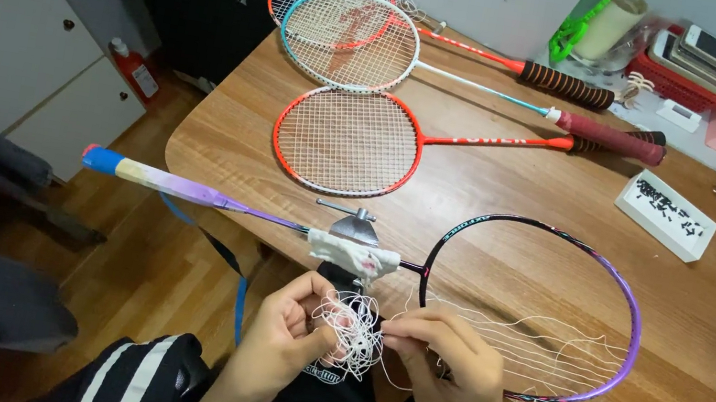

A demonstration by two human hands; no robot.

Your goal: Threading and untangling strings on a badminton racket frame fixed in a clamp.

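A: Looking at the tangle of white string (pixel 347 333) first: it sits between your two hands, just below the clamp (pixel 357 226), over your lap at the table edge (pixel 212 206). Loose loops, not sorted out.

B: Grip?

A: Your left hand (pixel 282 339) is pinched on the left side of the tangle, thumb and fingers closed on strands. Your right hand (pixel 451 367) pinches a strand on the right side, fingers closed on it. Both grasping string, nothing released.

B: Frame status?

A: The purple-and-black racket (pixel 561 264) lies across the table corner, shaft held in the clamp with a white rag (pixel 354 254) wrapped around it, handle (pixel 158 179) sticking out left past the table. Only a few strands (pixel 538 343) run across the lower part of the head, slack and uneven. Upper part of the head is open, no string at all.

B: So how far along?

A: My read: early. A handful of runs in the frame, most of the head bare, and your working string is knotted up in your hands. Cannot tell which end feeds the frame.

B: Anything else around?

A: Three strung rackets (pixel 349 137) lie farther back on the table, apart from your work. A white box (pixel 666 214) sits to the right, well clear.
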